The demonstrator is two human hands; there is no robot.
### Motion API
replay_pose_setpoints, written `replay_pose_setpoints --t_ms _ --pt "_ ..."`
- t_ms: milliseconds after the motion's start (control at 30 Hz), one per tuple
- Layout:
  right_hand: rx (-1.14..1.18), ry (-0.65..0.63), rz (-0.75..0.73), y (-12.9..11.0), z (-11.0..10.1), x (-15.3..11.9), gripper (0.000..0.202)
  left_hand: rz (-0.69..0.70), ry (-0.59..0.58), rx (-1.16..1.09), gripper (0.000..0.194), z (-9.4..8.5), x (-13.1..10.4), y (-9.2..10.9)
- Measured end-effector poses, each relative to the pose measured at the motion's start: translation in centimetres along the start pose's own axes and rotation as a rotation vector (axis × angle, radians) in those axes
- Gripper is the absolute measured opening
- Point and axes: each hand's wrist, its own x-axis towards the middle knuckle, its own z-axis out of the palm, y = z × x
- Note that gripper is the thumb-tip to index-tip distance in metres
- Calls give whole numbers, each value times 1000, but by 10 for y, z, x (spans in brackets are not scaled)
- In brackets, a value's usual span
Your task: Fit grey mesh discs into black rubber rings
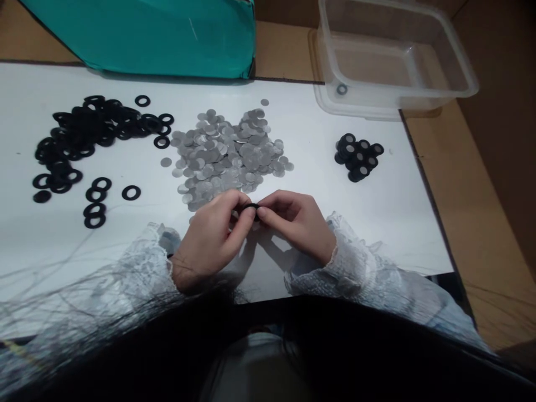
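Up close, thumb and fingers of the left hand (pixel 213 237) pinched together on a black ring (pixel 252 205), with the right hand (pixel 304 223) clamped on the opposite side, fingertips nearly meeting. Impossible to tell if anything sits inside the ring, with fingertips across so much of it. Held just at the near edge of a heap of grey discs (pixel 234 153), over the white tabletop (pixel 314 145). Risky there: with so narrow a rim and only fingertips on it, could slip out, even flick away under an uneven squeeze, and land among the discs. Could scatter discs too, with the left hand so close to the heap. Further left, loose rings (pixel 131 193) and a big black pile (pixel 90 125); easy to drag out of place with a low sweep of the lacy left sleeve (pixel 146 262). Off to the right, a cluster of black pieces with grey centres (pixel 359 157), stacked unevenly, so liable to topple at a nudge. Beyond, a clear plastic container (pixel 419 94) and a teal box (pixel 167 44).
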Motion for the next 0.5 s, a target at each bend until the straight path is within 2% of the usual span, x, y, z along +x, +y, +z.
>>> replay_pose_setpoints --t_ms 100,267,500 --pt "-34 -9 -8 -2 -2 1 17 -1 -40 -41 15 -2 1 0" --pt "-73 -14 -6 -5 -5 1 25 -91 -105 -191 16 -8 3 -1" --pt "-93 52 -12 -2 -1 -6 29 -188 -238 -309 20 -15 7 -3"
